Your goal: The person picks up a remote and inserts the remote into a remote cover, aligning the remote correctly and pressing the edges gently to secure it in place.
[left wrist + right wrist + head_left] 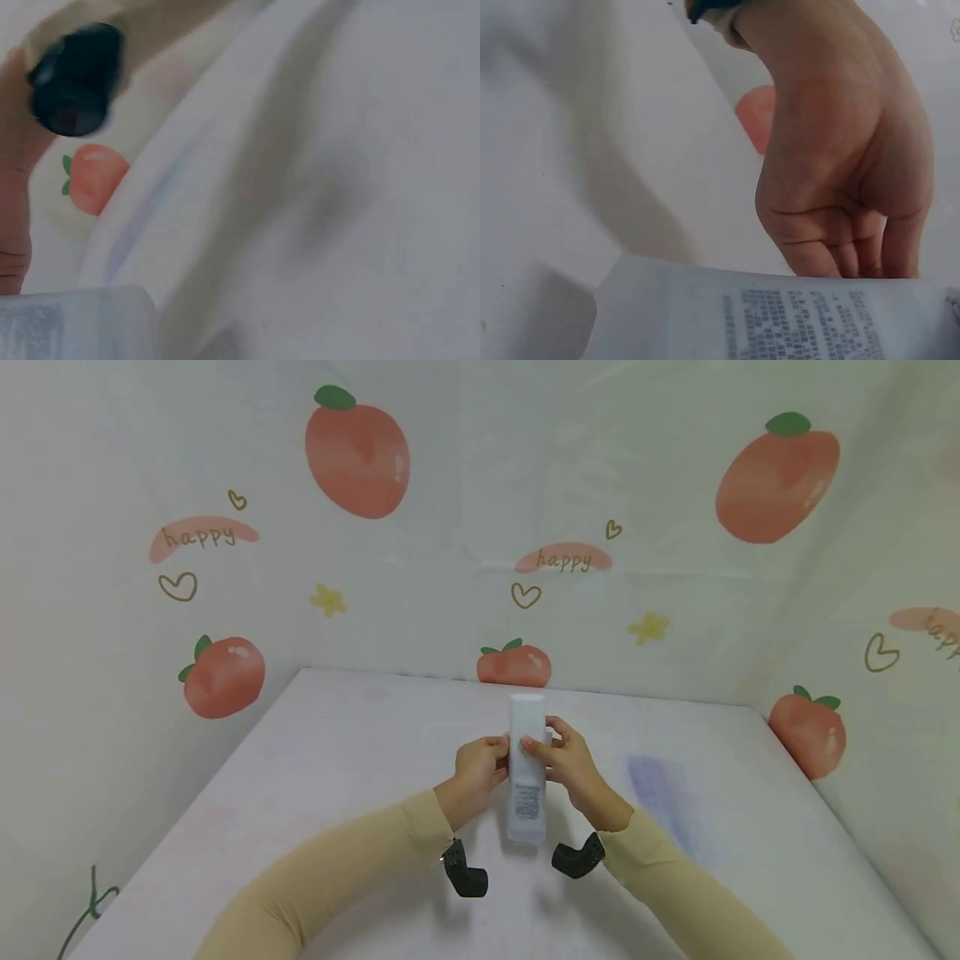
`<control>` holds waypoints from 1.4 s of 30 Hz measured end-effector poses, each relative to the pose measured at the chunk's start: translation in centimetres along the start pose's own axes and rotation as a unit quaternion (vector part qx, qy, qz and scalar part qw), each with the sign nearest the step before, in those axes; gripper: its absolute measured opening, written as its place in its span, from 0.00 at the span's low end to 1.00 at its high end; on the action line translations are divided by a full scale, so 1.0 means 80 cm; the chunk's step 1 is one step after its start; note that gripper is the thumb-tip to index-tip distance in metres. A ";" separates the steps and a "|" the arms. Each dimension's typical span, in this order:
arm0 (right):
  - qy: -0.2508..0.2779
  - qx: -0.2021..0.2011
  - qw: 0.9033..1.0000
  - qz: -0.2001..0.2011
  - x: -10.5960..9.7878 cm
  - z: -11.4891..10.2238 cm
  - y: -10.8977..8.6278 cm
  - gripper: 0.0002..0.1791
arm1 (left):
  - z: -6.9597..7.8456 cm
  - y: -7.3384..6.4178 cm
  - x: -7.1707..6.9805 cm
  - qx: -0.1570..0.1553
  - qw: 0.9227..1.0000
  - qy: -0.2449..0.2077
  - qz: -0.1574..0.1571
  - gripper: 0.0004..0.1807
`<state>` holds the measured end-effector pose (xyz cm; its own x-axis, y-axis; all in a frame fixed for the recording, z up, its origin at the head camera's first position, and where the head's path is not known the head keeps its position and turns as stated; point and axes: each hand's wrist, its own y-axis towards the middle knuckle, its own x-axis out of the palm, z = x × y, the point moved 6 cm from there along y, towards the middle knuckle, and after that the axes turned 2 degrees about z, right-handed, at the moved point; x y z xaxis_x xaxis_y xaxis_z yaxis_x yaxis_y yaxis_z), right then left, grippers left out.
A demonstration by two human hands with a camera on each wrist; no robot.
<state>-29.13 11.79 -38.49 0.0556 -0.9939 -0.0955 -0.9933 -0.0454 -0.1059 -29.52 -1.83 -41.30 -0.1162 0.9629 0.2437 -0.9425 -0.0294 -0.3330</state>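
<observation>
A long, slim white box [527, 760] with small dark printed text on its lower half is held upright between both hands above the white table. My left hand [476, 770] grips its left edge, thumb and fingers close together at mid-height. On the other side, my right hand [573, 767] holds it with the thumb across the front face and the other fingers at the right edge and partly behind. The right wrist view shows the box's printed face [802, 322] and the left hand [840, 150], fingertips hidden behind it. One rounded corner of the box [112, 322] shows in the left wrist view.
The white table [360, 727] carries a bluish smear [663, 793] right of the hands. A pale wall cloth [465, 485] printed with red fruit, hearts and words surrounds it. Black wrist cameras [467, 870] hang below both sleeves.
</observation>
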 end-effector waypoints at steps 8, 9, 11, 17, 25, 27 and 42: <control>0.076 0.036 0.996 -0.019 -0.007 0.009 0.006 0.25 | 0.014 -0.005 0.008 0.121 0.987 0.061 -0.087 0.18; 0.083 0.041 0.996 -0.021 -0.008 0.010 0.006 0.25 | 0.014 -0.005 0.009 0.124 0.985 0.073 -0.097 0.18; 0.090 0.046 0.995 -0.027 -0.009 0.012 0.006 0.26 | 0.014 -0.004 0.010 0.124 0.981 0.097 -0.110 0.20; 0.096 0.045 0.993 -0.046 -0.008 0.013 0.004 0.26 | 0.014 0.002 0.014 0.119 0.970 0.164 -0.132 0.24; 0.119 0.042 0.990 -0.066 -0.007 0.013 0.007 0.28 | 0.013 0.006 0.015 0.113 0.971 0.164 -0.135 0.22; 0.150 0.051 0.985 -0.071 -0.006 0.016 0.007 0.30 | 0.014 0.007 0.013 0.115 0.975 0.151 -0.116 0.22; 0.206 0.085 0.974 0.026 0.006 0.040 0.002 0.11 | 0.022 0.004 0.012 0.134 0.975 0.159 -0.081 0.23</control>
<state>-28.92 11.65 -41.71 -0.0747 -0.9520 0.2967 -0.9607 -0.0110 -0.2773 -30.46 -1.38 -39.58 0.1047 0.9939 -0.0355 -0.9933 0.1028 -0.0529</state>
